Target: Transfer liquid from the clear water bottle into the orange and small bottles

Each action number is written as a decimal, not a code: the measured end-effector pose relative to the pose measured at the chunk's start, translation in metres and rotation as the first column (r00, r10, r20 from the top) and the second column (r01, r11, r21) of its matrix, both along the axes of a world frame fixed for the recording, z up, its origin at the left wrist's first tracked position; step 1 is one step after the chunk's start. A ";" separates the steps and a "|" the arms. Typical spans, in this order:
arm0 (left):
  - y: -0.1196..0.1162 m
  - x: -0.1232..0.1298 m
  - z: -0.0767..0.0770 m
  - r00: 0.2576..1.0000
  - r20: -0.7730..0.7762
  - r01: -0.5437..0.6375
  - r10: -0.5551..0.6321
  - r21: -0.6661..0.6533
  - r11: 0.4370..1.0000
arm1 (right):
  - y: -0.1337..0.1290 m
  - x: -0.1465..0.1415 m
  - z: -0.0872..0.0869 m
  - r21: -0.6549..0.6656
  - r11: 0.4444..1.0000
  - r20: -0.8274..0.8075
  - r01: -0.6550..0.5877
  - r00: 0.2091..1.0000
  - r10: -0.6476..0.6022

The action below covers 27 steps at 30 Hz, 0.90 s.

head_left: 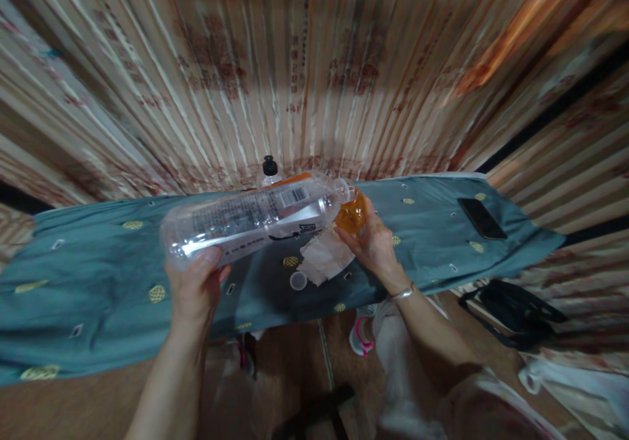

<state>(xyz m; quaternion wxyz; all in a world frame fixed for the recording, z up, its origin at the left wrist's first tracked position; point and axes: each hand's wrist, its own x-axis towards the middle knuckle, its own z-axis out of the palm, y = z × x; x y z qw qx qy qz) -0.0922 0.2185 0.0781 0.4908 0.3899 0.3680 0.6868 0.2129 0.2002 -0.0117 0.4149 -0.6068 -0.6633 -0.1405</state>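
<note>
My left hand [199, 286] grips the base end of a large clear plastic bottle [240, 220] with a printed label and barcode. The bottle lies tilted nearly level, its neck pointing right. My right hand [371, 240] is wrapped round a small bottle of orange liquid [352, 214], whose top meets the big bottle's mouth. Under the bottles, a crumpled white tissue [325, 256] rests on the cloth. Beside it is a small white round cap [298, 281]. Behind the large bottle stands another clear bottle with a black top [269, 166], mostly hidden.
A blue-green patterned cloth [113, 263] covers the narrow table. On its right part lies a black phone [481, 218]. Pleated curtains [295, 67] hang close behind and at the sides. A black bag [514, 309] is at the lower right, and a dark stool-like frame [319, 414] is below.
</note>
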 end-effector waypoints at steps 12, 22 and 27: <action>0.000 -0.001 0.000 1.000 -0.024 0.003 -0.003 0.015 1.000 | 0.000 0.000 0.001 -0.018 1.000 0.027 0.016 1.000 -0.015; -0.002 0.000 0.002 1.000 -0.013 0.006 -0.006 -0.001 1.000 | -0.001 -0.001 0.002 -0.012 1.000 0.006 0.025 1.000 -0.025; -0.001 0.000 0.002 1.000 -0.006 -0.011 0.011 -0.019 1.000 | -0.001 -0.001 0.001 -0.033 0.999 -0.010 0.011 1.000 -0.011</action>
